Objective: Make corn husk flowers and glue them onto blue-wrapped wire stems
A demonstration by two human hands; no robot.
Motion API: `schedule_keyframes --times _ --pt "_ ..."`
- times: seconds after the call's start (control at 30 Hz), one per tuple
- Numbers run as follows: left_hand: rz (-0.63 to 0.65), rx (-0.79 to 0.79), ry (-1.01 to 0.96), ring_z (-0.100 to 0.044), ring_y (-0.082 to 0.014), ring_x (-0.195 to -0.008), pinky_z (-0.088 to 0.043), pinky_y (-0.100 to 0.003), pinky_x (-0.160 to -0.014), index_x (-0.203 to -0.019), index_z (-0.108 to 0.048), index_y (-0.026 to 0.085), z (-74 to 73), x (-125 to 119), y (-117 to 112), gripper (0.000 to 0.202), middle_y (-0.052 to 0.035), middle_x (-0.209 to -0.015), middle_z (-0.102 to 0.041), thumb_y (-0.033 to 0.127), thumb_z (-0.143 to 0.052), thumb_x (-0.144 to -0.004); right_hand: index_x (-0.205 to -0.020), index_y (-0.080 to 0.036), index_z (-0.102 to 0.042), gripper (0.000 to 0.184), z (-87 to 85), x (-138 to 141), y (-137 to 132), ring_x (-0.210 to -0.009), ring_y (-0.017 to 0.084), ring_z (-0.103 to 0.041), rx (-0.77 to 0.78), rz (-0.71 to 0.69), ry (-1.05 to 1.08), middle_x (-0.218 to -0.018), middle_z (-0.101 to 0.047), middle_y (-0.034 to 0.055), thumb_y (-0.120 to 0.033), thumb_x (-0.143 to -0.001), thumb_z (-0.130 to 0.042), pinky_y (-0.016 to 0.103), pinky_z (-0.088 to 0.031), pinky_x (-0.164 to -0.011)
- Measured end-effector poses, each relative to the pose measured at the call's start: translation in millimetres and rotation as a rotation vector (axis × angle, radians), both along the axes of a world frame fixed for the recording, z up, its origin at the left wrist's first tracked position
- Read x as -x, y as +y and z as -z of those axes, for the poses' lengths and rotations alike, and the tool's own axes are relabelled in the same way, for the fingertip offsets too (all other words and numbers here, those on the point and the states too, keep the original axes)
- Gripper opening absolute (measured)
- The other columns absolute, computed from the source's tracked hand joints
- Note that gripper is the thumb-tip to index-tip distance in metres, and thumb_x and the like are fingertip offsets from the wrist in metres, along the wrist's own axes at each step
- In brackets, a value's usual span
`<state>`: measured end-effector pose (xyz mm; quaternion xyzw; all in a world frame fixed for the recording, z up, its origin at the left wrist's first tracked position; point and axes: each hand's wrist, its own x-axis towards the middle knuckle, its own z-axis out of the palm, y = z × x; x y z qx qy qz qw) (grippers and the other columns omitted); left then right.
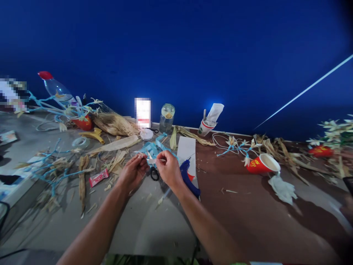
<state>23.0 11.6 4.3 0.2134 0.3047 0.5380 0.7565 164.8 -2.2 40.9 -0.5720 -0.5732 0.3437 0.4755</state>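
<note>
Pinching a pale strip between our two hands, just above the gray side of the table. Left hand: fingers curled, tips together near one end. Right hand: thumb and finger narrowed near the other. Two-ended hold probably keeps a flimsy piece steady; material too small to tell. Black-handled scissors sit right by our fingers, blue strips behind, likely for short reach. Blue glue gun lies beside our right forearm, nozzle over a white sheet, maybe to catch drips.

Containers: glass jar stands behind the strips, pale bit showing near its top. White cup holds white paper and a gray stick. Left red cup seems to hold blue-wrapped stems. Right red cup leans or lies, can't tell which; no contents readable, crumpled plastic beside it. Red-capped bottle: fill level unclear.
</note>
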Motion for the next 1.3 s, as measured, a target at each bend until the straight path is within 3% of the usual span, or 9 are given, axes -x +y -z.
schedule_keyframes --times 0.17,0.4,0.63,0.9,1.3 --pt "-0.058 0.005 0.023 -0.047 -0.007 -0.052 -0.049 -0.023 -0.061 -0.077 -0.062 0.012 -0.6 0.2 -1.2 0.01 0.0035 -0.057 -0.046 0.018 -0.068 -0.072 -0.067 -0.021 -0.049 0.004 -0.2 -0.1 -0.5 -0.061 0.013 -0.056 0.002 -0.007 0.009 -0.067 -0.058 -0.0003 -0.019 -0.07 -0.05 0.024 -0.047 -0.064" --pt "0.03 -0.048 -0.008 -0.043 -0.0051 -0.048 -0.051 -0.027 -0.065 -0.075 -0.059 0.014 -4.3 -1.6 -5.2 0.011 0.005 -0.058 -0.046 0.018 -0.069 -0.072 -0.069 -0.02 -0.049 0.003 1.0 -2.2 0.7 -0.062 0.013 -0.055 -0.016 0.012 -0.003 -0.068 -0.058 -0.0003 -0.018 -0.07 -0.049 0.024 -0.047 -0.065" --pt "-0.082 -0.041 0.105 -0.055 -0.0085 -0.058 -0.051 -0.025 -0.066 -0.07 -0.062 0.013 -2.4 -5.4 -5.3 0.015 0.0 -0.065 -0.059 0.018 -0.075 -0.065 -0.069 -0.021 -0.049 0.002 1.7 -3.2 1.6 -0.063 0.013 -0.056 -0.01 0.01 -0.002 -0.068 -0.058 -0.0006 -0.02 -0.071 -0.05 0.025 -0.047 -0.066" --pt "-0.058 -0.038 0.074 -0.054 -0.0071 -0.056 -0.05 -0.023 -0.071 -0.083 -0.065 0.015 -2.9 -6.8 -6.3 0.019 0.0031 -0.058 -0.055 0.016 -0.074 -0.066 -0.068 -0.022 -0.048 0.004 0.0 -3.6 1.6 -0.062 0.013 -0.056 0.001 0.016 -0.017 -0.068 -0.059 -0.0008 -0.018 -0.07 -0.05 0.025 -0.047 -0.066" --pt "0.029 -0.074 0.066 -0.052 -0.0086 -0.055 -0.044 -0.02 -0.056 -0.083 -0.065 0.015 0.8 -4.4 -5.6 0.019 0.0009 -0.059 -0.056 0.018 -0.075 -0.066 -0.067 -0.022 -0.049 0.007 0.4 -2.6 2.2 -0.064 0.014 -0.057 0.011 0.015 -0.079 -0.069 -0.06 -0.0005 -0.015 -0.069 -0.049 0.026 -0.047 -0.068"
